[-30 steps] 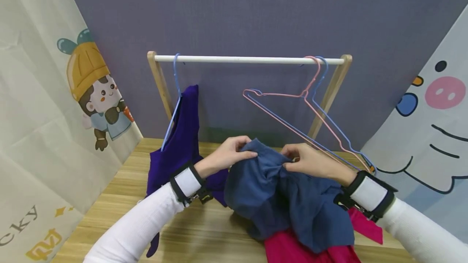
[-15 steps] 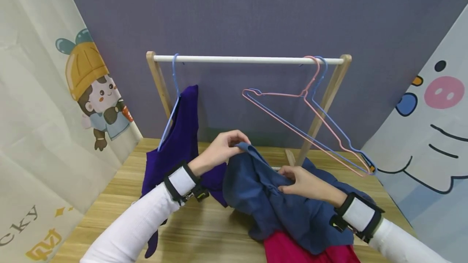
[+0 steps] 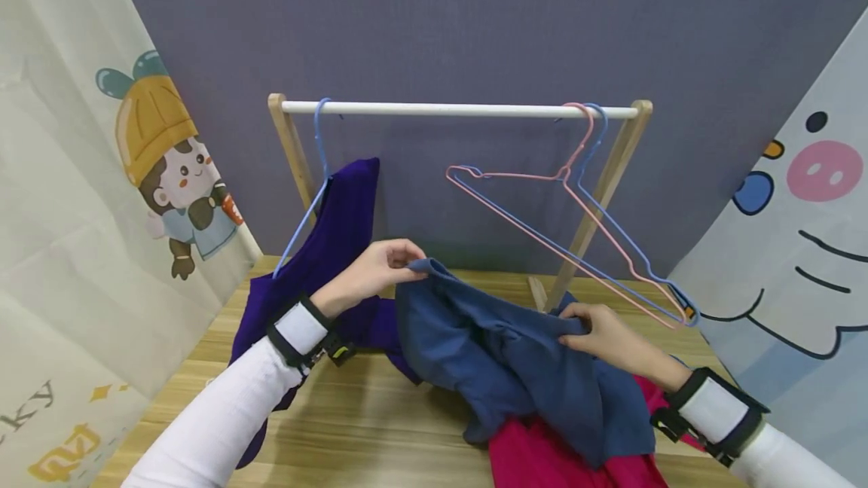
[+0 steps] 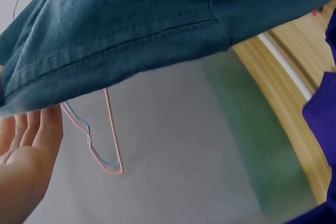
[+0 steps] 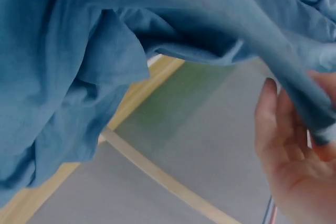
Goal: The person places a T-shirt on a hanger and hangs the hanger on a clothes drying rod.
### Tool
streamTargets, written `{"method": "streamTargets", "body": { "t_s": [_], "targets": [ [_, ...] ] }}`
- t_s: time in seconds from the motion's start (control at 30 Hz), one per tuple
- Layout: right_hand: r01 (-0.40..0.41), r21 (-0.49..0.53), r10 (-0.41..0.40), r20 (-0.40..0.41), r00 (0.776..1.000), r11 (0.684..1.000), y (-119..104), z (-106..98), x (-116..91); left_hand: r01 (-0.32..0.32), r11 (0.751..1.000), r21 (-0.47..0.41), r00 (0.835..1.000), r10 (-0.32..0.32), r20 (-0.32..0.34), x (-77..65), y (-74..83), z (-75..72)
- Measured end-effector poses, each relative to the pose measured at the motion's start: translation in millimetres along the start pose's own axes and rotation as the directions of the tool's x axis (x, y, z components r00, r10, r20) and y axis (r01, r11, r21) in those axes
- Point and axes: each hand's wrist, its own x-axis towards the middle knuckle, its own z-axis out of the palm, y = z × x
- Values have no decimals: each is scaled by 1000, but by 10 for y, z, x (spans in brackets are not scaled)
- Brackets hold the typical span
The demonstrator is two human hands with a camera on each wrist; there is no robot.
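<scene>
Pinching the edge of the blue cloth (image 3: 481,349) at two places, we have the fingers of our left hand (image 3: 374,272) closed on it near mid-frame and those of our right hand (image 3: 602,331) closed on it lower and farther right. Between them that edge runs as one long line, sloping toward the right of the frame, with the rest hanging below in loose folds over a red cloth (image 3: 542,458) at bottom centre-right. Our right hand is the nearer to the pink hanger (image 3: 565,175) and blue hanger (image 3: 613,222), which hang bare from the white rail (image 3: 434,109), above the cloth at upper right. Beside our left hand, a purple garment (image 3: 349,221) hangs at centre-left, above the wooden surface (image 3: 353,420).
</scene>
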Motion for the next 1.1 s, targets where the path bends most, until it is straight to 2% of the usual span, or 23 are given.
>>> {"method": "streamTargets", "body": {
  "t_s": [0.17, 0.27, 0.37, 0.43, 0.6, 0.77, 0.93, 1.03, 1.1],
  "targets": [
    [36, -49, -43, -151, 988, 998, -63, -75, 0, 33, 998, 45, 999, -32, -21, -52, -12, -124],
    [53, -68, -67, -223, 972, 996, -131, -118, 9, 23, 998, 52, 997, -18, -77, -69, -9, -166],
    [32, -62, -47, -259, 965, 998, -187, -154, 4, 26, 999, 45, 992, -20, -127, -83, -23, -168],
    [27, -56, -41, -255, 966, 998, -191, -163, -2, 39, 998, 46, 991, -33, -132, -93, -35, -148],
    [42, -58, -54, -225, 973, 997, -111, -112, -21, 74, 994, 79, 995, -68, -79, -104, -63, -53],
    [18, -58, -28, -178, 984, 998, -18, -49, -37, 34, 991, 133, 999, -29, -37, -97, -59, 33],
    [-7, -32, 3, -129, 992, 999, 10, -25, -42, -5, 991, 133, 1000, 8, -21, -85, -54, 96],
    [8, -46, -14, -136, 991, 999, -23, -45, -22, -15, 990, 142, 1000, 18, -24, -83, -26, 138],
    [30, -88, -45, -173, 984, 996, -79, -79, 0, -15, 988, 155, 999, 19, -29, -76, -23, 167]
  ]
}}
